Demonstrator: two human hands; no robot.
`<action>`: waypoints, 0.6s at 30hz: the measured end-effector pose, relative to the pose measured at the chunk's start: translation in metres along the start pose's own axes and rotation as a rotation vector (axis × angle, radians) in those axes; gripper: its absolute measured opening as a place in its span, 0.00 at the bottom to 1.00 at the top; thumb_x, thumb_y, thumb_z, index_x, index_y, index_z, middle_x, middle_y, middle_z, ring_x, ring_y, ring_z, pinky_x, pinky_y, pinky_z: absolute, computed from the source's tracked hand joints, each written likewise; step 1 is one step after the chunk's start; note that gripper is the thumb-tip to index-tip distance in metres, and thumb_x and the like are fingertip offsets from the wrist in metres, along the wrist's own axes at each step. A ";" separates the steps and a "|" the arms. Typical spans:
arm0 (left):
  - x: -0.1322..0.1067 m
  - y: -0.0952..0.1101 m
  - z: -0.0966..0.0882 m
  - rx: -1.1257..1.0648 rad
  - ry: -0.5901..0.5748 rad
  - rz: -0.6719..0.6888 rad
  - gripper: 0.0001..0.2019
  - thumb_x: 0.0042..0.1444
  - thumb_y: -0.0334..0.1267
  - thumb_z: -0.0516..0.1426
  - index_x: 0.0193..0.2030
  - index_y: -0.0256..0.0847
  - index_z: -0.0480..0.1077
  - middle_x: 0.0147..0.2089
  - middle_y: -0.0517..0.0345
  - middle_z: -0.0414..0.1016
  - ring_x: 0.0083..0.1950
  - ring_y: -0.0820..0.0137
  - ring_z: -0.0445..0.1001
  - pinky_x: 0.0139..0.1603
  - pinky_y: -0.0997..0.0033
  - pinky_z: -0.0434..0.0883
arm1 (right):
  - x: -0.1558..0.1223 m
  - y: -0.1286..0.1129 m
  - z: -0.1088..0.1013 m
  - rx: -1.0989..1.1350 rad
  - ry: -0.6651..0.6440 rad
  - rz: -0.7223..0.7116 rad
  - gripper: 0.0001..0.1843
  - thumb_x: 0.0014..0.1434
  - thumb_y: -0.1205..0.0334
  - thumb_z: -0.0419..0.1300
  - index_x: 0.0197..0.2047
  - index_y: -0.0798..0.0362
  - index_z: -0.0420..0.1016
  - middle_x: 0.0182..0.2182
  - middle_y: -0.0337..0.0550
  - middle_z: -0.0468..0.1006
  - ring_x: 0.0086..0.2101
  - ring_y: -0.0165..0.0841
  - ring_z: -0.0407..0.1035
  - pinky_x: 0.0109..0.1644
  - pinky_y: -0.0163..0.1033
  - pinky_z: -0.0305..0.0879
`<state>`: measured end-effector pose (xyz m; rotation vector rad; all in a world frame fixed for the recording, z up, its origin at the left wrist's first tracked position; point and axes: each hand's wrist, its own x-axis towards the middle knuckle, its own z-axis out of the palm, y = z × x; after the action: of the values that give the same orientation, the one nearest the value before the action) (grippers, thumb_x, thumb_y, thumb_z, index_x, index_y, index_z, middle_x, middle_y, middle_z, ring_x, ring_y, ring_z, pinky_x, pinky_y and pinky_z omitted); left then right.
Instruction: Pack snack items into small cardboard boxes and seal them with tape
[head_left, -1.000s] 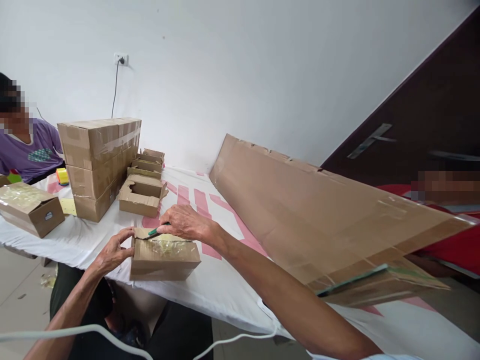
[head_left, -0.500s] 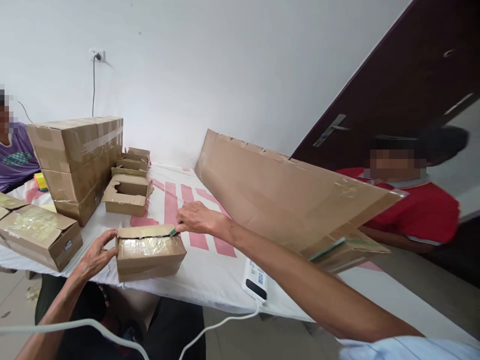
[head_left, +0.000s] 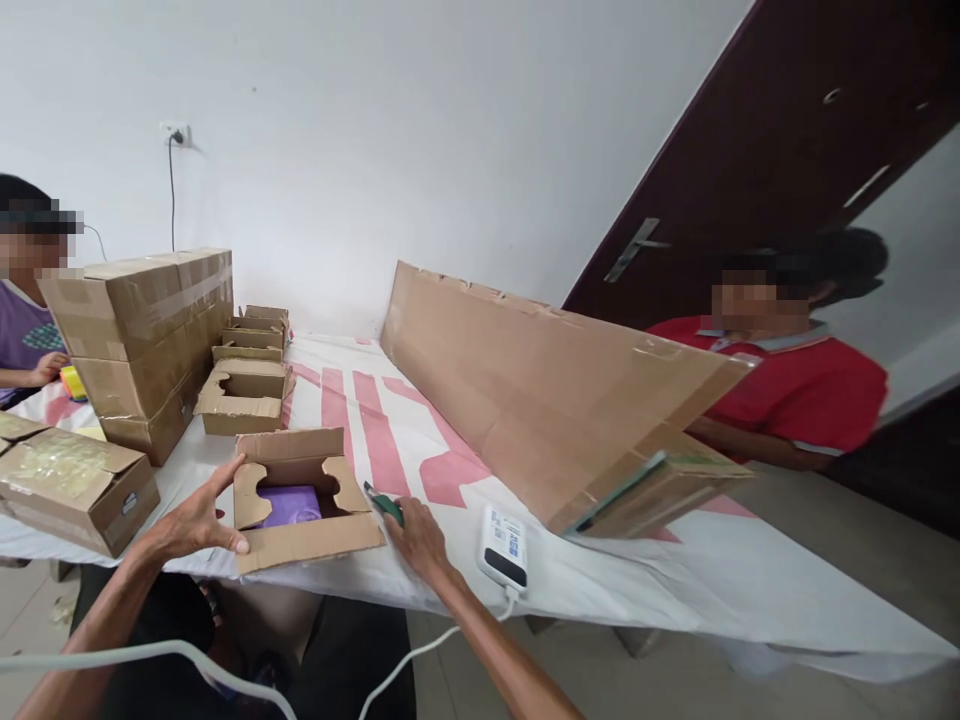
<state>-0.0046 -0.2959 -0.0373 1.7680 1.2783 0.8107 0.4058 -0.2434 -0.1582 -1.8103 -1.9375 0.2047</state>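
A small cardboard box (head_left: pixel 300 555) stands with its top flaps folded open at the table's near edge. Inside it a purple package (head_left: pixel 289 506) shows through the gap between the flaps. My left hand (head_left: pixel 187 515) grips the box's left side, thumb at the front flap and fingers toward the back. Just right of the box, my right hand (head_left: pixel 417 535) is closed around a green utility knife (head_left: pixel 386 506), its blade end pointing up and left, apart from the cardboard.
Stacked taped cartons (head_left: pixel 142 310) and opened boxes (head_left: pixel 244 385) stand at the left. A large cardboard sheet (head_left: pixel 540 390) leans across the right side. A white power bank (head_left: pixel 502 548) with a cable lies near the front edge. One person sits at each side.
The box top has gone from closed to open, exposing the purple package. My right hand has drawn back toward me with the knife. My left thumb is now on the front flap.
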 end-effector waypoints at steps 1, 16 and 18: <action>0.001 0.001 0.000 0.044 -0.006 0.011 0.68 0.38 0.58 0.77 0.83 0.52 0.50 0.84 0.39 0.52 0.80 0.35 0.57 0.68 0.39 0.72 | -0.005 0.002 0.007 -0.025 0.000 0.005 0.12 0.68 0.59 0.53 0.46 0.51 0.77 0.46 0.57 0.82 0.48 0.48 0.74 0.53 0.47 0.65; 0.016 0.001 -0.006 0.208 -0.047 0.101 0.63 0.36 0.52 0.77 0.80 0.52 0.57 0.70 0.46 0.68 0.71 0.41 0.68 0.64 0.49 0.77 | 0.038 -0.178 -0.097 -0.050 -0.365 -0.571 0.15 0.73 0.66 0.55 0.43 0.54 0.84 0.45 0.52 0.86 0.47 0.38 0.79 0.55 0.39 0.70; 0.015 -0.002 -0.005 0.191 -0.038 0.087 0.62 0.36 0.52 0.77 0.80 0.54 0.56 0.72 0.46 0.66 0.72 0.41 0.67 0.64 0.48 0.76 | 0.043 -0.201 -0.094 -0.204 -0.531 -0.521 0.14 0.71 0.61 0.59 0.46 0.58 0.85 0.49 0.60 0.86 0.52 0.44 0.80 0.55 0.42 0.72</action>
<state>-0.0054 -0.2799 -0.0360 1.9934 1.2968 0.7187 0.2651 -0.2442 0.0190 -1.3808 -2.8201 0.3464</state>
